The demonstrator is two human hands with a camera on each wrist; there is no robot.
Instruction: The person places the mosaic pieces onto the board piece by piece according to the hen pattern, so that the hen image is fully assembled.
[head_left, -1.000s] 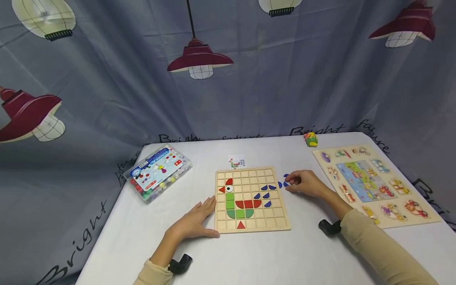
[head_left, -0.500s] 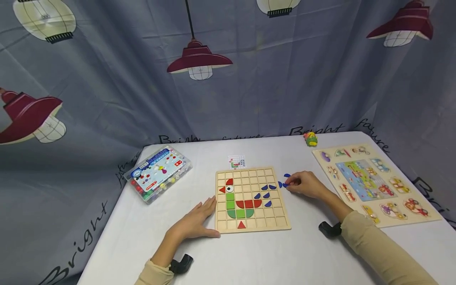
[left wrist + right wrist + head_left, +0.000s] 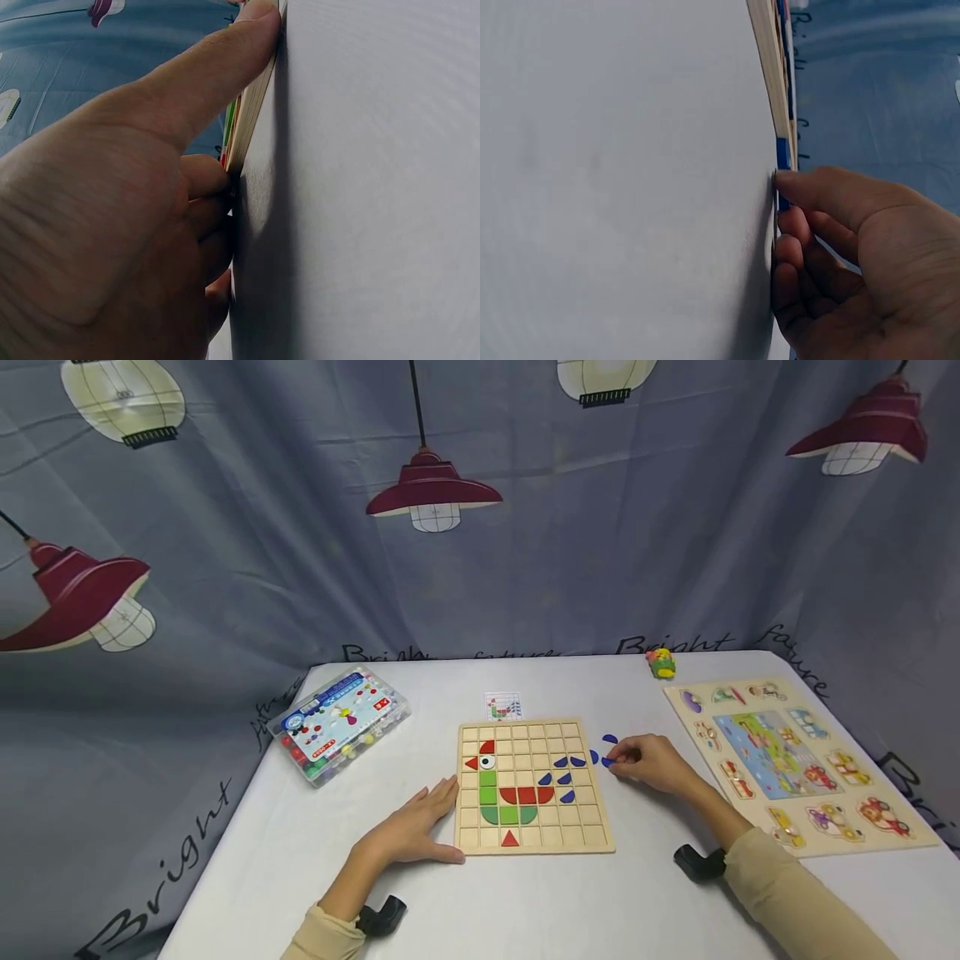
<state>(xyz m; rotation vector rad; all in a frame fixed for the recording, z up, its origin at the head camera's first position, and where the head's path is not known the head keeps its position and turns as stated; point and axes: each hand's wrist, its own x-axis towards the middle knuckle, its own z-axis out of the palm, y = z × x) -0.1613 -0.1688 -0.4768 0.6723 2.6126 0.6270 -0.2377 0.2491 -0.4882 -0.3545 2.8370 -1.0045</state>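
A wooden grid board [image 3: 536, 842] lies on the table, with red, green and blue flat pieces laid out in a bird-like figure. My left hand [image 3: 408, 828] lies with fingers spread at the board's left side, the thumb [image 3: 225, 56] along its edge. Right of the board, my right hand [image 3: 651, 762] pinches a blue half-round piece [image 3: 606, 762] between thumb and fingers, low at the tabletop. In the right wrist view the thumb [image 3: 817, 186] covers part of the blue. Two more blue half-round pieces lie beside it, one a blue piece [image 3: 610, 739] farther back.
Behind the board lies a small printed card [image 3: 503, 706] with a gridded picture. A clear box [image 3: 341, 724] of colourful parts stands at the left back. On the right lies a large wooden picture puzzle [image 3: 798, 768], with a small toy figure [image 3: 662, 663] near the back edge.
My right thumb and fingers have come together on the blue half-round piece. The left hand stays at the board's edge. The head view has shifted slightly.
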